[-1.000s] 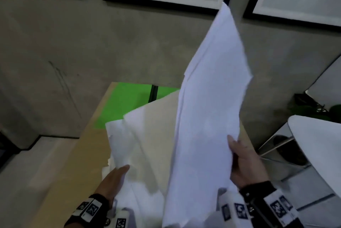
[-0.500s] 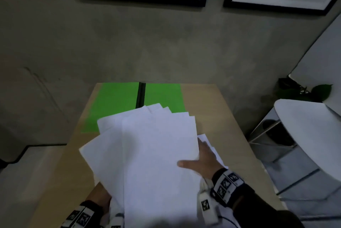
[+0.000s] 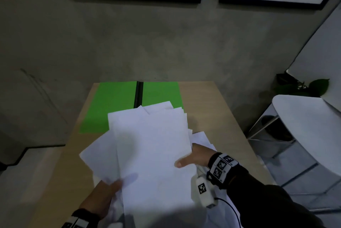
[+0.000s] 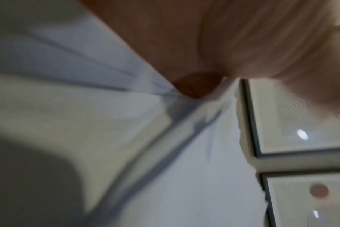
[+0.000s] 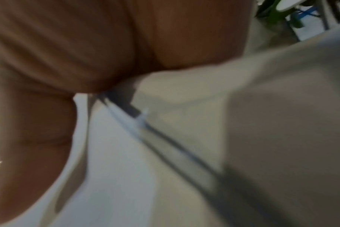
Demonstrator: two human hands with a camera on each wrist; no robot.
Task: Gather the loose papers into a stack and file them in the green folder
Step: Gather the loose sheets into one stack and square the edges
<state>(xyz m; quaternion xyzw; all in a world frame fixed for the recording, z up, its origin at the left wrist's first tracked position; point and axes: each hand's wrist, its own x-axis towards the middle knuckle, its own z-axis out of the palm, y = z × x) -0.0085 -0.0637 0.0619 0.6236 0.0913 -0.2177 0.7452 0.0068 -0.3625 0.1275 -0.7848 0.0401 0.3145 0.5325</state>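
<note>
Item: papers (image 3: 147,146), white, many sheets, fanned and out of square, corners jutting at the far and left edges; I have them held above the desk (image 3: 217,113), near its front edge, with more loose sheets (image 3: 202,136) lying on the desk just beside my right hand. Item: right hand (image 3: 195,157), thumb laid on top of the sheaf at its right edge, the other fingers hidden below; I judge it a pinch on the papers. Item: left hand (image 3: 101,196), at the near left corner, thumb on top of a sheet, fingers tucked under; also a grip on the papers, which the blurred left wrist view seems to confirm. Item: folder (image 3: 110,106), green, lying open and flat at the far end of the desk, dark spine down the middle, its near edge partly covered from view by the sheaf. Step in hand, as I judge it: squaring the pile. To do it well I would loosen both grips a little, stand the sheaf on one long edge and tap it on the desk, then turn it and tap the short edge, hands acting as side guides. The stray sheets on the desk should join the sheaf before squaring, not after. Risk: thin paper slides, so a slack grip could let the fan spill off the front edge.
</note>
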